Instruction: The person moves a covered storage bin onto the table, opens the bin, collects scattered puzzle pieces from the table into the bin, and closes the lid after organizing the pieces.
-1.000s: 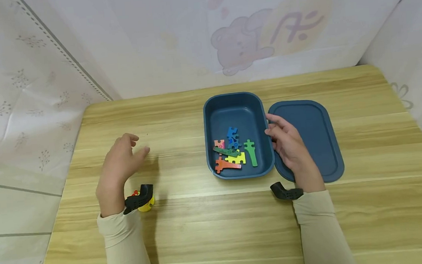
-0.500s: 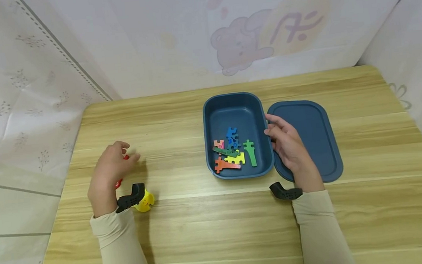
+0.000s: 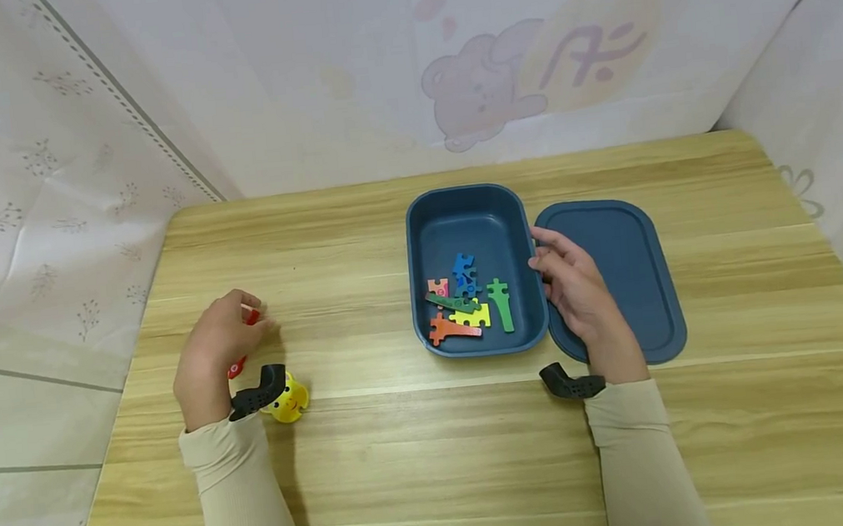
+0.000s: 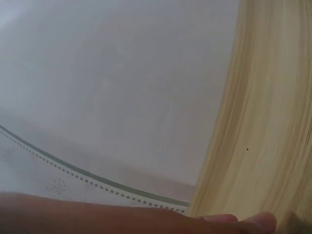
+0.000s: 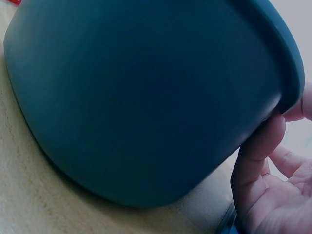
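Note:
My left hand (image 3: 219, 339) is low over the table's left side, its fingers and thumb bent round a small red piece (image 3: 251, 317), most of which the hand hides. Just below it, more red (image 3: 237, 368) shows beside the wrist. A yellow piece with a printed face (image 3: 289, 400) lies by the left wrist camera. My right hand (image 3: 576, 287) touches the right side of a blue box (image 3: 416, 263) with thumb and fingertips; in the right wrist view the thumb (image 5: 263, 139) lies against the wall under the rim.
Inside the box are several puzzle pieces, including green (image 3: 500, 306), orange (image 3: 453, 328), yellow (image 3: 480, 315), pink (image 3: 437, 287) and blue (image 3: 463, 266). The blue lid (image 3: 618, 271) lies flat right of the box, partly beneath the right hand. Fabric walls enclose the wooden table (image 3: 424, 463).
My left hand has moved left and down to the red piece, its thumb and fingers drawing closer together. The yellow piece has come into fuller view. The right hand and box stay put.

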`<state>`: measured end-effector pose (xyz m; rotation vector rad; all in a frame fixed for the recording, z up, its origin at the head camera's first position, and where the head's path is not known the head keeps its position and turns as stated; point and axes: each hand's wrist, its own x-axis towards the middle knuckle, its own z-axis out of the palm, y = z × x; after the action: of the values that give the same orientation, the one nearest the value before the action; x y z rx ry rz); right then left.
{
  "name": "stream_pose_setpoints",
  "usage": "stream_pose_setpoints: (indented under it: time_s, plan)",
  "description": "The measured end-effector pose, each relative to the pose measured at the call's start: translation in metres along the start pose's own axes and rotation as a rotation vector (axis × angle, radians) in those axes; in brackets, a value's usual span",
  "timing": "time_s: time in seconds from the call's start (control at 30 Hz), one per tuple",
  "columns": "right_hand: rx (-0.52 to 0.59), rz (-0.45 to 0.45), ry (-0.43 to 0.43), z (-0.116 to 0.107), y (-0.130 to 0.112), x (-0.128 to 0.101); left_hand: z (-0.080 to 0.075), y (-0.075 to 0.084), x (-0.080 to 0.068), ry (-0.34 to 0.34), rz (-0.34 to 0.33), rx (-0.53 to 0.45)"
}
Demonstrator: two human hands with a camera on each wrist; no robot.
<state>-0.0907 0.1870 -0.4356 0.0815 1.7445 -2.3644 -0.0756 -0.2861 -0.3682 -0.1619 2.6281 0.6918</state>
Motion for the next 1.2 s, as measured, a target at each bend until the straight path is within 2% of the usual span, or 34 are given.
stream_pose_setpoints:
  time_s: [0.13, 0.27, 0.63, 1.2]
  plan:
    - [0.003, -0.001, 0.001, 0.000, 0.000, 0.000, 0.001, -0.002, 0.002, 0.046, 0.018, 0.006]
    - [0.007, 0.002, 0.001, 0.000, 0.000, 0.000, 0.004, -0.005, 0.005, 0.072, 0.004, 0.017]
    - [0.003, 0.005, 0.004, 0.001, -0.001, 0.000, 0.007, -0.014, 0.008, 0.071, -0.057, 0.034]
    - [-0.011, 0.000, 0.006, 0.001, -0.001, 0.000, 0.010, -0.011, 0.013, 0.093, -0.043, 0.013]
